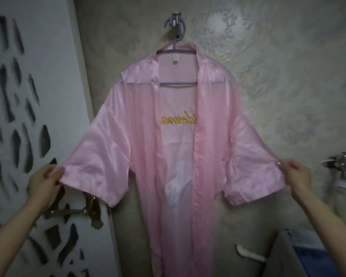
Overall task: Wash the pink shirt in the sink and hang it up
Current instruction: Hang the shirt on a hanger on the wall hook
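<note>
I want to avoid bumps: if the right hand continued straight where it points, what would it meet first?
The pink shirt: the right hand pinches its sleeve hem and points up-left into that sleeve. The wall behind would probably come later.

The pink satin shirt [138, 136] runs off the bottom edge; its front band hides part of the yellow embroidered lettering [178, 119]; the small neck label [175, 56] is unreadable.

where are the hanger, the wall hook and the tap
hanger [178, 83]: head view, on its grey lower bar
wall hook [175, 19]: head view, on its metal body
tap [343, 167]: head view, on its chrome body
</note>
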